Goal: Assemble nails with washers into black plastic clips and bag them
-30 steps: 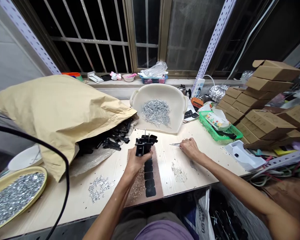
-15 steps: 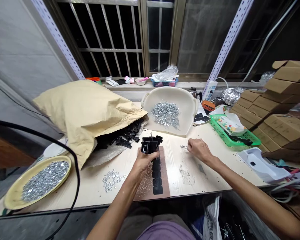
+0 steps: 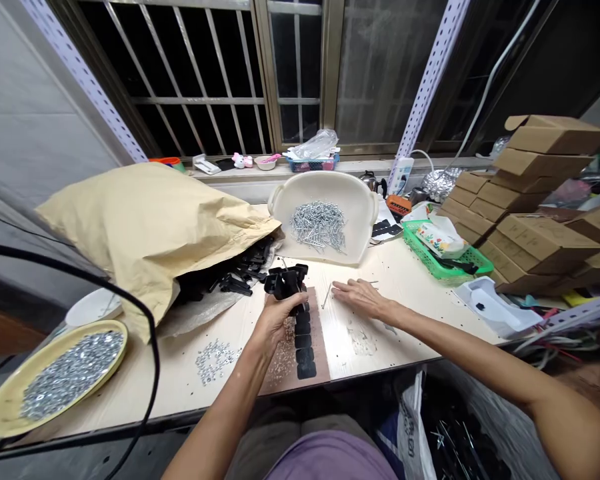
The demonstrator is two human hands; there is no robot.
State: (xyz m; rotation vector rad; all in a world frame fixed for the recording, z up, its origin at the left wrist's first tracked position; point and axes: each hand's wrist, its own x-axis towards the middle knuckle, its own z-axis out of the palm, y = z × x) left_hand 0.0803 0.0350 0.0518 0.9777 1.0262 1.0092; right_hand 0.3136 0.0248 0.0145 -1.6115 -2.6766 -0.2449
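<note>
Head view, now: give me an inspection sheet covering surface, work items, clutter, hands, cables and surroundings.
Surface: pale table; brown mat bearing a row of black pads.
Work items: black parts in hand; metal pins heaped in white tub.
Clutter: paper sack, green basket, cartons.
Hands: left hand grips black parts; right hand palm down beside a loose pin, grip unclear.
Cables: black cable across left foreground; white cable before the window.
Surroundings: barred window, dark outside.

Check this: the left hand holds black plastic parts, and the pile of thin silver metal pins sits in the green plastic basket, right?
Not quite: the head view shows the pile of pins in the off-white plastic tray, not the green basket. The left hand does hold black plastic parts.
</note>
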